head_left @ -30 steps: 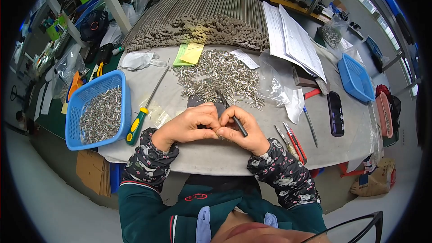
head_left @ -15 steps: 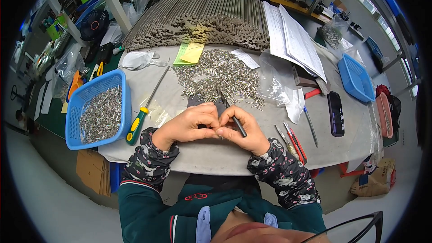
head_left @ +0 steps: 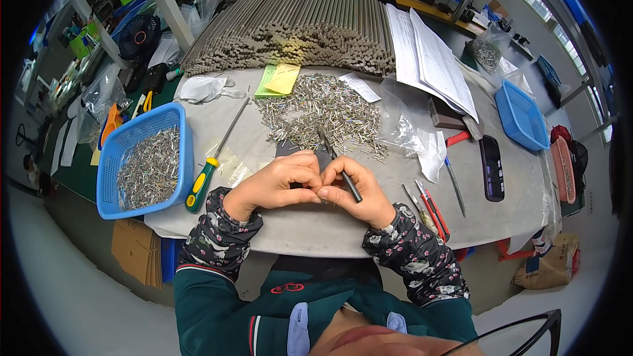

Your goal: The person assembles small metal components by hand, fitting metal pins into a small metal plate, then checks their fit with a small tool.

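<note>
Fingers hide whether left hand grasps anything; right hand holds a cylindrical black handle, metal pins at twelve o'clock.

Near the table's front edge, the left hand meets the right hand at the fingertips, the right holding a black-handled tool. Metal pins lie beyond; rods line the far edge, a blue basket the left.
</note>
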`<state>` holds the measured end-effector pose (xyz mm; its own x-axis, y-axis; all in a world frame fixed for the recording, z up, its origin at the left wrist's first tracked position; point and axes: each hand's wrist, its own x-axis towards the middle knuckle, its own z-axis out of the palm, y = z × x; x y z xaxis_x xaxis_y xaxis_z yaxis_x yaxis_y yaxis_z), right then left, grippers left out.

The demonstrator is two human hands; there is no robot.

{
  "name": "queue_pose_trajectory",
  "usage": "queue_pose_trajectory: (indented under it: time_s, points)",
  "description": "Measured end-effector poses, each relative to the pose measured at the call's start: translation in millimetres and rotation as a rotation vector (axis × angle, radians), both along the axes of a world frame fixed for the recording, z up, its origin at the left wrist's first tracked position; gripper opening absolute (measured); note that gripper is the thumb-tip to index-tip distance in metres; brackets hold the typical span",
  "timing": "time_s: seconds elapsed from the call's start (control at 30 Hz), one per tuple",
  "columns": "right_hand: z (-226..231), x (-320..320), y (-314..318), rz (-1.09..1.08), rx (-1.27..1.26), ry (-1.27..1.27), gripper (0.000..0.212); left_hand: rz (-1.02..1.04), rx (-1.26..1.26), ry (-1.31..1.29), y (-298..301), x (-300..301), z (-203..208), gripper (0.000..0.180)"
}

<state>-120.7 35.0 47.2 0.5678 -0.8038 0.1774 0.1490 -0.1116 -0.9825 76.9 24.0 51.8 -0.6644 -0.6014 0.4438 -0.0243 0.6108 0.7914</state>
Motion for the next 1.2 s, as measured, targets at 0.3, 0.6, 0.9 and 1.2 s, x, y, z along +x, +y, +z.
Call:
queue_pose_trajectory:
  time_s: [0.3,0.6,0.9,1.2]
  points:
    - [4.1,1.0,1.4,0.004,0.046,-0.027,0.018,0.005,0.014,0.006,-0.1,-0.2,0.2,0.011]
    - [2.6,3.1,1.3,0.016,0.027,-0.035,0.02,0.016,0.028,-0.022,1.9,1.7,4.2,0.01]
    - [0.9,3.3,1.9,-0.004,0.013,0.006,0.019,0.02,0.008,-0.02,2.7,2.6,3.3,0.01]
    - [7.0,4.2,2.8,-0.025,-0.029,0.014,0.018,0.03,0.007,-0.003,2.6,3.0,8.9,0.01]
